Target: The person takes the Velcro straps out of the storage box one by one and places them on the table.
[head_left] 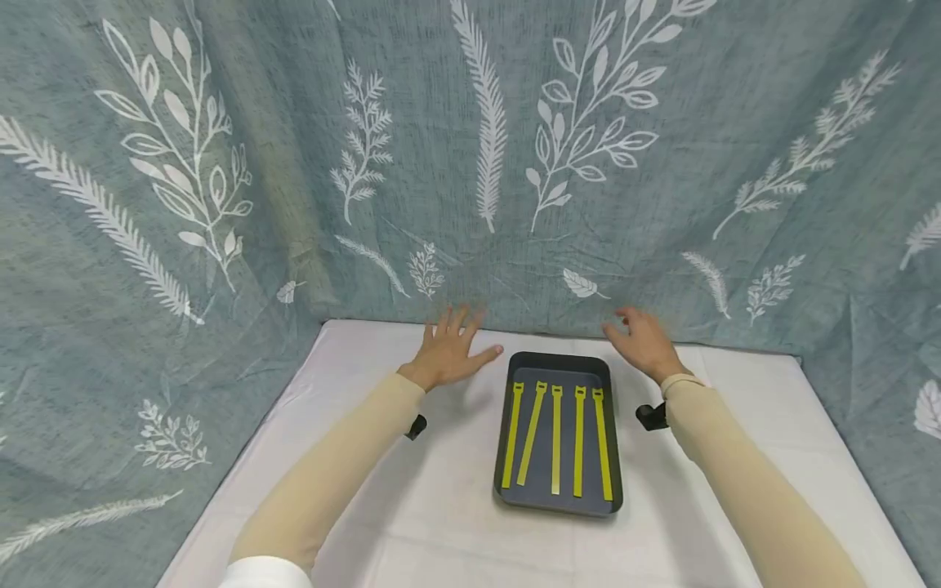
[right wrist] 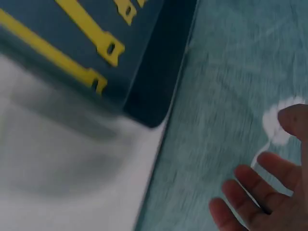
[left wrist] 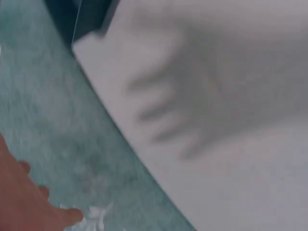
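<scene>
A dark grey rectangular tray (head_left: 559, 508) rests on the white-covered table. Several yellow hook-and-loop cable ties (head_left: 556, 441), each with a slotted head at the far end, lie roughly side by side in it. To the tray's left, my left hand (head_left: 447, 353) is spread with straight fingers and holds nothing; its shadow falls on the cloth in the left wrist view. Off the tray's far right corner, my right hand (head_left: 644, 345) hovers with loosely bent fingers, nothing between them. The right wrist view shows its fingers (right wrist: 250, 185) apart from the tray.
A grey-green curtain (head_left: 456, 163) with white leaf prints hangs behind the table's far edge and along both sides. White cloth (head_left: 441, 506) covers the tabletop. A black wrist camera (head_left: 651, 416) sits under the right wrist, another (head_left: 416, 426) under the left.
</scene>
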